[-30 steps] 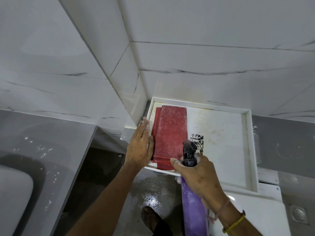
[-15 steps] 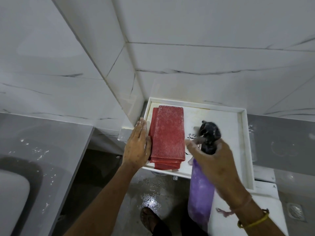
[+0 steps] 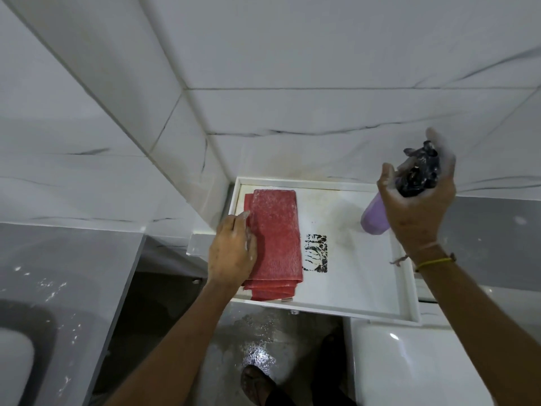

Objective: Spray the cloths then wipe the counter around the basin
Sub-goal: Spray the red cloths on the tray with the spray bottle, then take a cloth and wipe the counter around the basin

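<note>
1. A stack of folded red cloths [image 3: 273, 244] is seen at the left end of a white tray [image 3: 377, 313], close to the tray's left and back rims; the tray itself is tucked into the tiled wall corner.
2. The tray floor to the right of the cloths is bare apart from a black printed patch [image 3: 315, 253], so open room is left there.
3. The left hand [image 3: 232, 254] is laid flat, fingers together, against the left edge of the stack; nothing is grasped by it.
4. The spray bottle [image 3: 377, 216] is held by the right hand [image 3: 417, 200], wrapped around the black spray head, above the tray's right part near the back wall.
5. The grey counter [image 3: 73, 276] and the basin [image 3: 14, 364] are cut off at the left border.
6. The bottle's neck is hidden by the fingers; the nozzle's direction cannot be made out through blur.
7. Compared with half a second ago, the bottle has been raised and carried rightward, away from the cloths, while the left hand has stayed at the stack.
</note>
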Demonstrator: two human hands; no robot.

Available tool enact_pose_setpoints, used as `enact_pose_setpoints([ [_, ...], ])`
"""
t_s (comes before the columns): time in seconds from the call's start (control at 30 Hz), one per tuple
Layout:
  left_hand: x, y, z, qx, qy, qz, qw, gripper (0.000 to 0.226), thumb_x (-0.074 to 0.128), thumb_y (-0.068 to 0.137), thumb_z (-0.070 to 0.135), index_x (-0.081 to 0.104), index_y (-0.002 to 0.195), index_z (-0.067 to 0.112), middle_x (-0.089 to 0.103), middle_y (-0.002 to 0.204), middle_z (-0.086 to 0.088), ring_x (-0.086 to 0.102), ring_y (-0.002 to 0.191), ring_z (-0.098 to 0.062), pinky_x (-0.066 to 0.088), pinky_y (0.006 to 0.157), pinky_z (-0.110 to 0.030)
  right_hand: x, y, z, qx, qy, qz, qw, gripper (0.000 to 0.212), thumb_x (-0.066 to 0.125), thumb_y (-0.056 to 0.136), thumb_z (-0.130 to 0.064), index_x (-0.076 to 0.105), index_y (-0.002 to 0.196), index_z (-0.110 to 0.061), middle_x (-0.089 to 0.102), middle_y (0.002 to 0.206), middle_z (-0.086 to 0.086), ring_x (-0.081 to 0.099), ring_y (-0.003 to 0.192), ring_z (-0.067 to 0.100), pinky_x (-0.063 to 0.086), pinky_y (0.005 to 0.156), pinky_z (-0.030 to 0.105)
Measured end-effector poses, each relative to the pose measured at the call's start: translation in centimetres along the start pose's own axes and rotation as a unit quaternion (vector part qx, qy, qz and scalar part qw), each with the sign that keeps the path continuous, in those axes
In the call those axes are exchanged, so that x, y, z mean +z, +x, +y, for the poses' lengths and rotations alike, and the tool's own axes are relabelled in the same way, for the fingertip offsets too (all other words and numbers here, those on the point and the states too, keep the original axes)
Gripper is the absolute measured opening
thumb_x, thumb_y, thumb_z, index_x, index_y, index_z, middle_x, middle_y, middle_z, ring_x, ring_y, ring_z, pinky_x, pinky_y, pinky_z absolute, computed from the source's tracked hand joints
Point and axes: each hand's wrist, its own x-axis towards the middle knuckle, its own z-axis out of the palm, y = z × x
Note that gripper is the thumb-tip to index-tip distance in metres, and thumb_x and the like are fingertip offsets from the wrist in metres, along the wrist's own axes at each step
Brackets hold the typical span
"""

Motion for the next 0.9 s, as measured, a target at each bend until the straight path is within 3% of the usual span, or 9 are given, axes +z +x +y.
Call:
enact_pose_setpoints([
  [0.17, -0.1, 1.3, 2.5, -0.094, -0.028, -0.026, 0.995, 0.053, 0.048, 0.094, 0.028, 0.032, 0.14, 0.006, 0.045, 0.138, -0.017, 0.043, 0.129, -0.031, 0.041, 0.106, -0.046, 0.4, -0.1, 2.1, -0.001, 0.001, -0.009, 1.0, 0.059, 0.069, 0.077, -0.012, 0.044, 0.129, 0.001, 0.063, 0.097, 0.027, 0.057, 0.085, -0.012, 0.044, 0.082, 0.008],
  [0.33, 0.8, 3.0, 4.1, -0.165, -0.007, -0.073, 0.984, 0.063, 0.05, 0.092, 0.033, 0.028, 0.139, -0.003, 0.043, 0.139, -0.025, 0.039, 0.131, -0.038, 0.038, 0.109, -0.049, 0.2, 0.3, 3.0, 0.018, -0.03, -0.036, 0.999, 0.056, 0.068, 0.078, -0.019, 0.046, 0.127, 0.001, 0.062, 0.096, 0.027, 0.058, 0.086, 0.014, 0.045, 0.085, 0.014],
  [0.43, 1.5, 4.0, 5.2, -0.185, 0.057, -0.076, 0.978, 0.068, 0.05, 0.091, 0.037, 0.027, 0.139, -0.007, 0.038, 0.142, -0.028, 0.036, 0.133, -0.041, 0.033, 0.111, -0.046, 0.0, -0.4, 3.1, 0.047, -0.032, -0.053, 0.997, 0.066, 0.07, 0.077, -0.025, 0.042, 0.129, 0.004, 0.058, 0.11, 0.025, 0.058, 0.095, 0.02, 0.043, 0.09, 0.013],
  [0.5, 1.8, 4.7, 5.7, -0.205, 0.072, -0.067, 0.974, 0.071, 0.052, 0.09, 0.039, 0.03, 0.137, -0.008, 0.038, 0.14, -0.03, 0.038, 0.132, -0.041, 0.033, 0.11, -0.044, -0.2, -1.4, 3.0, 0.063, -0.04, -0.061, 0.995, 0.08, 0.075, 0.075, -0.029, 0.034, 0.135, 0.006, 0.049, 0.124, 0.017, 0.051, 0.109, 0.013, 0.038, 0.096, 0.01],
  [0.57, 2.0, 5.6, 5.9, -0.245, 0.059, -0.067, 0.966, 0.071, 0.057, 0.087, 0.043, 0.037, 0.133, -0.007, 0.045, 0.136, -0.027, 0.044, 0.127, -0.04, 0.038, 0.106, -0.044, -0.9, -2.8, 2.9, 0.078, -0.064, -0.052, 0.994, 0.097, 0.076, 0.072, -0.036, 0.023, 0.14, 0.008, 0.035, 0.131, 0.008, 0.041, 0.118, 0.008, 0.035, 0.104, 0.017],
  [0.67, 1.8, 6.9, 5.3, -0.287, -0.03, -0.077, 0.954, 0.057, 0.066, 0.08, 0.042, 0.058, 0.117, -0.001, 0.066, 0.114, -0.017, 0.063, 0.106, -0.033, 0.053, 0.093, -0.043, -2.4, -6.5, 2.3, 0.109, -0.107, -0.015, 0.988, 0.108, 0.069, 0.071, -0.056, 0.017, 0.141, 0.007, 0.033, 0.13, 0.022, 0.04, 0.119, 0.029, 0.041, 0.101, 0.051],
  [0.7, 1.7, 7.1, 5.1, -0.291, -0.079, -0.074, 0.951, 0.047, 0.068, 0.079, 0.038, 0.063, 0.108, 0.001, 0.07, 0.102, -0.013, 0.067, 0.096, -0.031, 0.056, 0.086, -0.042, -2.8, -7.9, 1.8, 0.119, -0.11, 0.0, 0.987, 0.106, 0.065, 0.073, -0.062, 0.018, 0.141, 0.004, 0.033, 0.128, 0.019, 0.039, 0.118, 0.027, 0.041, 0.101, 0.051],
  [0.77, 1.5, 7.3, 4.9, -0.295, -0.155, -0.073, 0.94, 0.035, 0.069, 0.078, 0.033, 0.067, 0.096, 0.003, 0.067, 0.083, -0.008, 0.065, 0.08, -0.026, 0.056, 0.072, -0.034, -3.3, -10.6, 0.4, 0.148, -0.094, 0.022, 0.984, 0.099, 0.059, 0.074, -0.067, 0.023, 0.14, -0.003, 0.032, 0.124, 0.003, 0.038, 0.113, 0.021, 0.038, 0.103, 0.035],
  [0.9, 0.1, 6.4, 4.9, -0.259, -0.269, -0.098, 0.923, 0.023, 0.069, 0.082, 0.027, 0.064, 0.091, 0.007, 0.065, 0.08, -0.004, 0.063, 0.076, -0.024, 0.049, 0.056, -0.026, -3.1, -14.4, -2.1, 0.179, -0.018, -0.012, 0.984, 0.068, 0.065, 0.078, -0.051, 0.039, 0.132, -0.018, 0.046, 0.113, -0.008, 0.054, 0.098, 0.023, 0.044, 0.093, 0.028],
])
